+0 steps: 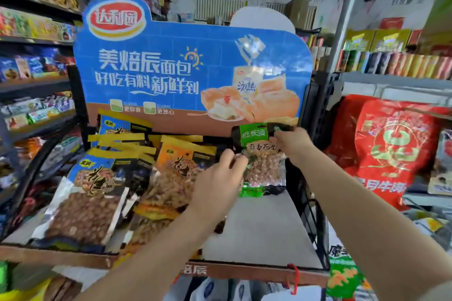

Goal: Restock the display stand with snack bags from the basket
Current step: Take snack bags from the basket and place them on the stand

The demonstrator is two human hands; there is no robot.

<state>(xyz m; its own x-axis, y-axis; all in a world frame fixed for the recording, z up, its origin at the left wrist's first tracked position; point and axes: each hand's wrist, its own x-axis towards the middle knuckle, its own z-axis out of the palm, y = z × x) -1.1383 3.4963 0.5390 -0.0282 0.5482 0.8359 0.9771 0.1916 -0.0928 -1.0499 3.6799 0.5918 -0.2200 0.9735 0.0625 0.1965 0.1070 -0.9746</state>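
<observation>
Shelf lip [244, 272]: brown card strip along the stand's front edge, white characters partly readable, 焙辰. A red cord loop [294, 276] hangs over it at the right.

Shelf floor [264, 227]: flat, pale grey, matte; bare on its right half.

Left hand [220, 178]: fingers pinched on the left edge of the green bag, about mid-height.

Right hand [292, 143]: fingers closed on the same bag's upper right corner.

Green bag [261, 154]: glossy plastic pouch, rectangular, green top and bottom bands, clear middle showing pale peanuts. Label reads 蒜香花生. Held upright above the right half of the shelf, long axis vertical, printed face toward the camera, top edge against the backboard.

Blue-topped bags [90, 193] and orange-topped bags [176, 173]: shiny pouches with clear windows of brown nuts, lying overlapped and tilted back on the left half of the shelf.

Backboard [190, 66]: blue card with a wavy top edge, red oval logo 达利园, white text 美焙辰面包, bread pictures.
</observation>
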